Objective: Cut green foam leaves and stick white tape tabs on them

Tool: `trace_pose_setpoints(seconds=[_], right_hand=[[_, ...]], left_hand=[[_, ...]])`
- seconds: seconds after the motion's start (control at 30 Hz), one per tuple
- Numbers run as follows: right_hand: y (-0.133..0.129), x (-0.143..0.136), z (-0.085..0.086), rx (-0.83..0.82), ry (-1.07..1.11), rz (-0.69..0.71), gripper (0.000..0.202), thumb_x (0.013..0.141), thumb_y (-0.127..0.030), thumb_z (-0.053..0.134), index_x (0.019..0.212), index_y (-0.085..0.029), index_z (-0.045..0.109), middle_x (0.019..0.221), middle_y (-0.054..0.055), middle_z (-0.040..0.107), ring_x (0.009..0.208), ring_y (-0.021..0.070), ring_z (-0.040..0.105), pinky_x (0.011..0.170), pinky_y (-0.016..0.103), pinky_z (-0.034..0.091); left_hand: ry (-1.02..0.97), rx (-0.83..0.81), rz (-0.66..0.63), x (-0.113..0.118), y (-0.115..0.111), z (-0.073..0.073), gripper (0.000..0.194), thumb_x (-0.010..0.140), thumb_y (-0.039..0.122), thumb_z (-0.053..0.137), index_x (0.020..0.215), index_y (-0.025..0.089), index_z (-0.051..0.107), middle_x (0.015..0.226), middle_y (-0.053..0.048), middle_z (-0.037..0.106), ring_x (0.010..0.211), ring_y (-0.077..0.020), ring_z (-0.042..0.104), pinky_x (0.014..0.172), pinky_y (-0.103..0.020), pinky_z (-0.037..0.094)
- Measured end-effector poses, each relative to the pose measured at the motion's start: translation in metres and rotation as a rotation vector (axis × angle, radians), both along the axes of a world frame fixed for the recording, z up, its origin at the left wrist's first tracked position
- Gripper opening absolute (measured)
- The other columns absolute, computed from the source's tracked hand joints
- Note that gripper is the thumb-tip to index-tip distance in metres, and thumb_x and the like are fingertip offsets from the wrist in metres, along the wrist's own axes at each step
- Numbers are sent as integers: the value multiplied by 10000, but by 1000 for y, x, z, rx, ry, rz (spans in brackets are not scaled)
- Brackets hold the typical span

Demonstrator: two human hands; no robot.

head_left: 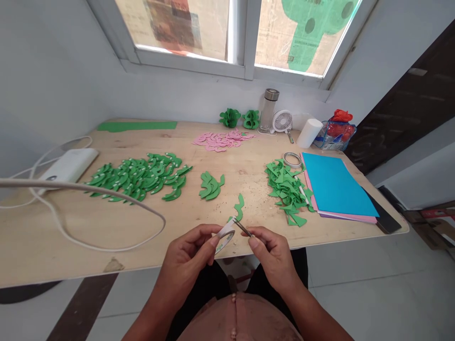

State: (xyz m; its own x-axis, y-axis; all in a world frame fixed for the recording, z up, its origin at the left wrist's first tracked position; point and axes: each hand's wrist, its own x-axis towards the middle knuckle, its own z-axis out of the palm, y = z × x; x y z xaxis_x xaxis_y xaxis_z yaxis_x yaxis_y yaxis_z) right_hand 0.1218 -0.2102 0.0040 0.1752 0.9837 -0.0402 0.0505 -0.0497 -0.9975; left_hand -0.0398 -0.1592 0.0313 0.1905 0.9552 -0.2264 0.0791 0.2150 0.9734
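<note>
Near the table's front edge, my left hand grips a roll of white double-sided tape between thumb and fingers. A short end of tape sticks up from the roll. My right hand is closed on a slim dark metal tool that looks like tweezers, its tip touching the tape's end. Just beyond lies a curvy green paper piece, partly behind the tape and tool. To its left is a small stack of green paper pieces. Farther left spreads a large pile of green pieces with white tabs.
Green scraps lie at right, with a tape roll beside them and coloured sheets. Pink cutouts, green paper ornaments, a bottle and a fan sit behind. A white cable loops at left.
</note>
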Motion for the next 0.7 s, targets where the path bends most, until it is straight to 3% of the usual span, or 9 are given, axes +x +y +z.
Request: trace_pose_setpoints(seconds=[0.17, 0.7], right_hand=[[0, 0, -1, 42, -87, -8, 306, 838, -399, 538, 930, -163, 709, 684, 30, 632, 667, 156, 574, 545, 225, 448], [0, -2, -1, 63, -189, -72, 303, 836, -395, 545, 895, -151, 713, 748, 49, 678, 742, 177, 609, 543, 215, 452]], left_hand=[[-8, -5, -16, 1, 0, 2, 248, 701, 378, 646, 844, 177, 676, 474, 47, 413, 448, -96, 332, 432, -214, 198], [3, -3, 1, 1, 1, -1, 278, 680, 415, 664, 821, 177, 688, 459, 44, 434, 440, -98, 359, 422, -208, 229]])
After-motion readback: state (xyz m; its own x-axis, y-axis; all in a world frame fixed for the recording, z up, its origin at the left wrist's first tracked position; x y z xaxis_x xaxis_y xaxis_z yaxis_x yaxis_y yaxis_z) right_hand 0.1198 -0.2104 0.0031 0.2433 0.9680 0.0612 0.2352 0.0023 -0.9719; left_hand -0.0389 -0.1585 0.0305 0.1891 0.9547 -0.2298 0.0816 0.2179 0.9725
